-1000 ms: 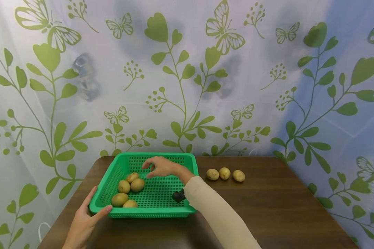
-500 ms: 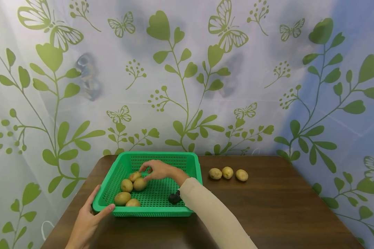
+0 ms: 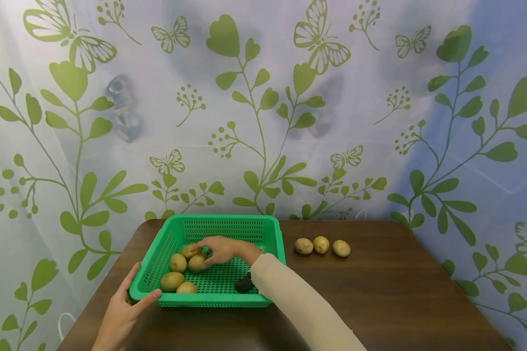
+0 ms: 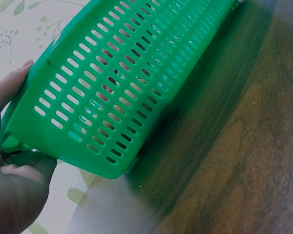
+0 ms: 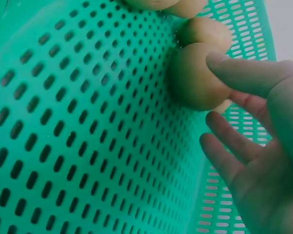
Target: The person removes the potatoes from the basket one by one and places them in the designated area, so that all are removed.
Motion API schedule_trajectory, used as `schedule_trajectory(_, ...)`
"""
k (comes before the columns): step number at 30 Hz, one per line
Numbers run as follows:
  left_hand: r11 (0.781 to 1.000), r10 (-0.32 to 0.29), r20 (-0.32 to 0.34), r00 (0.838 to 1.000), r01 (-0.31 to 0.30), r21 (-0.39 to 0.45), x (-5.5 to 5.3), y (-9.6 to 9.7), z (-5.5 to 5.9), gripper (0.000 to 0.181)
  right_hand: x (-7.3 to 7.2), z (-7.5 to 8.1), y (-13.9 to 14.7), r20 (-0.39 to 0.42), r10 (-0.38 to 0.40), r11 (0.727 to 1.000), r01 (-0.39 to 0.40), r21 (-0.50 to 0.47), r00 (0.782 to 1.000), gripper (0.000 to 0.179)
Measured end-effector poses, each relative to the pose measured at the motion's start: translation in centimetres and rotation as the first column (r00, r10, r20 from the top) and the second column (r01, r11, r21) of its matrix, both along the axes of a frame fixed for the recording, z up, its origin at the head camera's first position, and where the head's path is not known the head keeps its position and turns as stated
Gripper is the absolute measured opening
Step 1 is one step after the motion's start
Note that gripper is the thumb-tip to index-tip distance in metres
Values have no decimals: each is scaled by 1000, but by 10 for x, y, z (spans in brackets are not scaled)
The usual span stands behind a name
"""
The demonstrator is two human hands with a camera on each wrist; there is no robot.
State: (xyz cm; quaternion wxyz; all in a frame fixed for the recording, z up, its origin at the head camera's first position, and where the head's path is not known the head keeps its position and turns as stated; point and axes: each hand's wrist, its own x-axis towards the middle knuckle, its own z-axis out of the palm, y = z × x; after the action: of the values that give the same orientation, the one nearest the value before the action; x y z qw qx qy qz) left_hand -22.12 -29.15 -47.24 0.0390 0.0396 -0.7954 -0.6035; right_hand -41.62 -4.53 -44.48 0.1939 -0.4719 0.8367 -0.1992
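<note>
My left hand [image 3: 120, 312] grips the near left corner of a green perforated plastic basket [image 3: 215, 299], thumb over the rim. In the left wrist view its fingers curl under that rim. Inside the basket, my right hand [image 3: 221, 249] has its thumb and index finger around a potato [image 3: 196, 263]. The right wrist view shows the thumb against that potato [image 5: 191, 78], the index finger partly hidden behind it and the other fingers apart from it. More potatoes lie close by on the left side of the basket, among them one at the front [image 3: 172, 282] and one at the back [image 3: 189, 250].
Three potatoes sit in a row right of the basket: a left one [image 3: 304, 246], a middle one [image 3: 321, 244] and a right one [image 3: 341, 248]. All stand on a dark brown wooden table [image 3: 377, 292]. A leaf-patterned curtain [image 3: 263, 122] hangs behind it.
My right hand has moved left and down from above the basket floor onto the potato. The left hand keeps its hold on the basket corner. The potatoes lie as before.
</note>
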Motion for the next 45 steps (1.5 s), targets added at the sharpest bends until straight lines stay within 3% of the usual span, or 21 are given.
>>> schedule_trajectory(6, 1000, 4, -12, 1000, -4, -16, 1, -1, 2, 97, 1, 0, -2, -18, 95, 994, -94, 58, 995, 48)
schedule_trajectory(13, 1000, -8, -24, 1000, 9, 26, 0, 1, 1, 96, 1, 1, 0, 49, 48, 997, -51, 59, 998, 49)
schedule_trajectory(23, 1000, 3, -48, 999, -4, -29, 1, 1, 3, 95, -2, 6, 5, 233, -42, 990, 71, -119, 972, 42)
schedule_trajectory(28, 1000, -8, -50, 999, 8, -5, 0, 2, 3, 95, -2, 10, 8, 252, -58, 985, 97, -145, 966, 43)
schedule_trajectory(34, 1000, -11, -42, 999, 11, -8, -1, 1, 3, 96, -1, 18, 8, 254, -27, 981, 74, -178, 967, 42)
schedule_trajectory(45, 987, 1, -25, 1000, -6, -163, 0, -2, 3, 96, 7, 34, 11, 320, -52, 966, 129, -225, 946, 40)
